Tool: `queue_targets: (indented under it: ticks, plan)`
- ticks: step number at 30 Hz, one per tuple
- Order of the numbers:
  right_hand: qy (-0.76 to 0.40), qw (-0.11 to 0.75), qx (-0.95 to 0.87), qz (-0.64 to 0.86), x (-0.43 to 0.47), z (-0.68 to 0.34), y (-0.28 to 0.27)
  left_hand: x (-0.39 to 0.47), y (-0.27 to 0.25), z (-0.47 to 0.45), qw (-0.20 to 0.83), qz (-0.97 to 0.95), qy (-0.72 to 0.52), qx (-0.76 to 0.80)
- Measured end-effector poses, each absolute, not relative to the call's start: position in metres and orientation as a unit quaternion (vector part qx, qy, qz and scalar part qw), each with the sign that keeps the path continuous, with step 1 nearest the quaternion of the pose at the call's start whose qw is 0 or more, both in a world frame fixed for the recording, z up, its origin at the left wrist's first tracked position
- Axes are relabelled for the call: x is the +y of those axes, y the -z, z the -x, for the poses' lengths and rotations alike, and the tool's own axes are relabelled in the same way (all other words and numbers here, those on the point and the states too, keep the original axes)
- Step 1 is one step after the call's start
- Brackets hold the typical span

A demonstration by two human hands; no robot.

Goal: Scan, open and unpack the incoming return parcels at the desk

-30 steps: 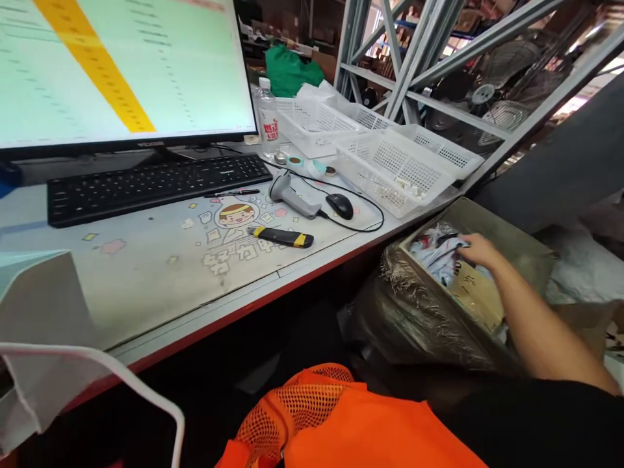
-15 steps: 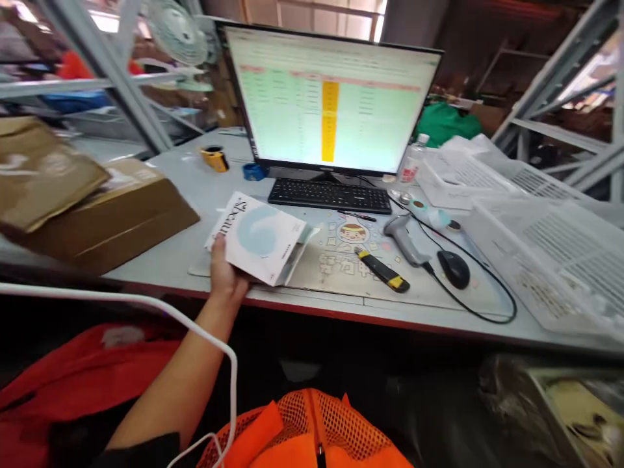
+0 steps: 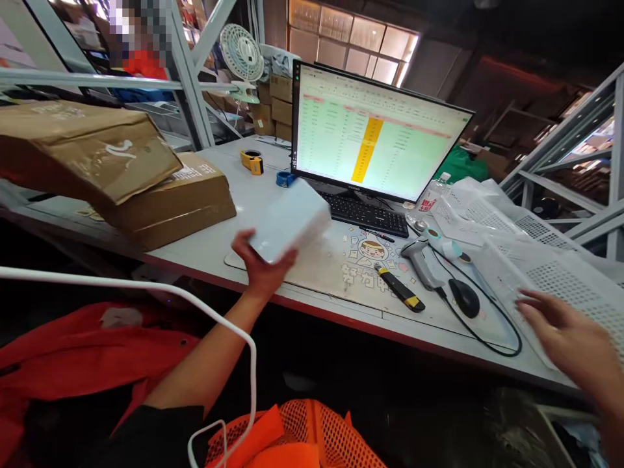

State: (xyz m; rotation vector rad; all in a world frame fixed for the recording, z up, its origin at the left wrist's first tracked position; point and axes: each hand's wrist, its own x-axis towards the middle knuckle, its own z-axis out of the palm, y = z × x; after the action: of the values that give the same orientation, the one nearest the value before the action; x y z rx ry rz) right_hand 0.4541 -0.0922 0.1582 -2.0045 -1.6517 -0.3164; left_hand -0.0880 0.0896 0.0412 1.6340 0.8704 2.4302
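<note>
1. Writing: the mat (image 3: 316, 272) on the counter (image 3: 209, 250) carries a cartoon face and big white characters; 努力 can be read, and what follows is partly covered by the black-and-yellow cutter (image 3: 400, 289).
2. The monitor (image 3: 380, 140) shows a table with one orange column, its entries too small to read; the brand on its lower edge is not clear enough to trust.
3. The bottle (image 3: 431, 198), to the right of the monitor, bears red lettering I cannot make out. White print also marks the upper carton (image 3: 88, 146) and the lower carton (image 3: 185, 211), neither of it legible.
4. The white box (image 3: 292, 218) is flat-sided, pale with a bluish cast, and blurred — no lettering can be read on it. It is tilted over the left part of the mat, near the keyboard (image 3: 368, 214); whether it touches the counter I cannot tell.
5. The left hand (image 3: 266, 272) grips its near end, fingers on one side and thumb on the other. The right hand (image 3: 575, 331) has loosely curled, parted fingers with nothing visible in them, close to the near basket (image 3: 550, 266).
6. Containers: white perforated baskets stand at the right, clear plastic over some. The cartons are stacked at the left, contents hidden. Near right, below the counter, an open bin (image 3: 553, 413) holds something pale — cloth-like, blurred.
</note>
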Motion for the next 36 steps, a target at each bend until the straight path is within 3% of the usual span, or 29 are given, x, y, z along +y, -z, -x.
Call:
queue_targets:
  ticks: [3,5,8,16,22,25,29,33,36]
  plan:
    - [0.049,0.205,-0.6,0.772,-0.02,-0.416,-0.142,0.067,-0.037,0.089,-0.133,-0.759,-0.608,0.193]
    - [0.037,0.147,-0.586,0.796,0.027,-0.391,-0.128,0.05,-0.027,0.085,-0.137,-0.838,-0.498,0.174]
    - [-0.001,0.07,-0.552,0.831,0.072,-0.362,-0.11,0.03,-0.007,0.078,-0.088,-0.884,-0.429,0.162]
    - [-0.074,0.049,-0.502,0.86,0.103,-0.327,-0.115,0.017,0.009,0.074,-0.061,-0.869,-0.459,0.176]
    - [-0.304,0.063,-0.579,0.754,0.065,-0.328,-0.207,0.017,0.01,0.074,-0.064,-0.867,-0.461,0.177]
    - [-0.401,0.019,-0.586,0.704,0.028,-0.313,-0.253,0.017,0.011,0.075,-0.064,-0.869,-0.456,0.183]
    - [-0.416,-0.044,-0.581,0.698,-0.001,-0.283,-0.277,0.017,0.01,0.074,-0.061,-0.866,-0.465,0.174]
    - [-0.391,-0.034,-0.618,0.681,0.0,-0.273,-0.268,0.015,0.01,0.076,-0.071,-0.866,-0.463,0.178]
    - [-0.305,-0.006,-0.676,0.671,0.02,-0.285,-0.244,0.019,0.01,0.081,-0.074,-0.856,-0.482,0.172]
